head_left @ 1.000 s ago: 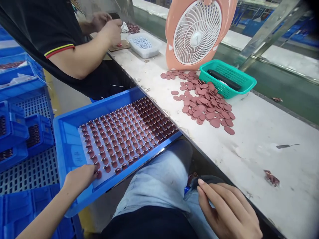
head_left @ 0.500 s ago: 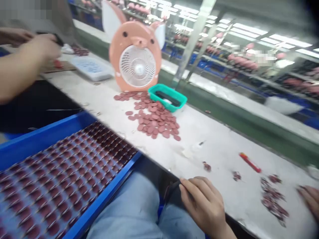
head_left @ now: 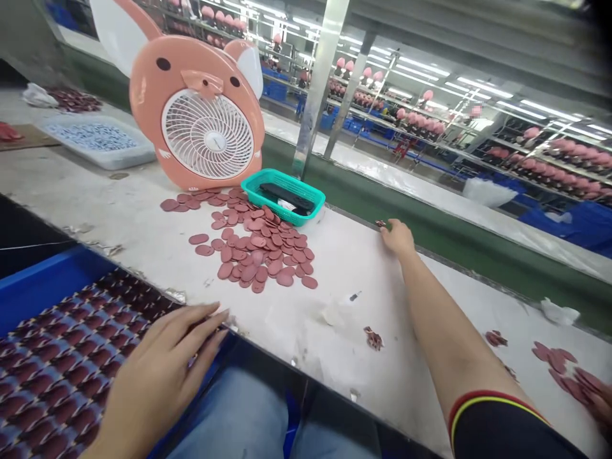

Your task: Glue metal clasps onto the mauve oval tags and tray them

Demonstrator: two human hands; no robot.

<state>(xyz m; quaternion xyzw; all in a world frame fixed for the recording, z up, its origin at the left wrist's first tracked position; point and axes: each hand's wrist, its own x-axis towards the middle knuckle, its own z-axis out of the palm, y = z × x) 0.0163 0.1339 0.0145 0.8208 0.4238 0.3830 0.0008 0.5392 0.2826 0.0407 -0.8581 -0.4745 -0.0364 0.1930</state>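
My left hand (head_left: 165,360) is over the near table edge beside the blue tray, palm down, its fingers stretched out and holding nothing. My right hand (head_left: 398,239) reaches across to the far edge of the white table (head_left: 351,255), thumb and finger closed at a small dark-red scrap (head_left: 380,223). Between my hands lies a spread pile of flat oval reddish-pink pieces (head_left: 258,252). Another crumpled dark-red scrap (head_left: 373,339) lies left of my right forearm, near a small dark-tipped item (head_left: 354,296).
A pig-shaped fan (head_left: 201,115) stands behind the pile, beside a green basket (head_left: 287,215) holding dark items. A white tray of small bluish pieces (head_left: 95,137) sits left. The blue tray (head_left: 52,274) holds rows of dark-red pieces. Another person's hand (head_left: 601,408) touches oval pieces at right.
My right hand has moved from the near table edge to the scrap at the far edge. My left hand has come into view. The view has turned, and the red stick is no longer visible.
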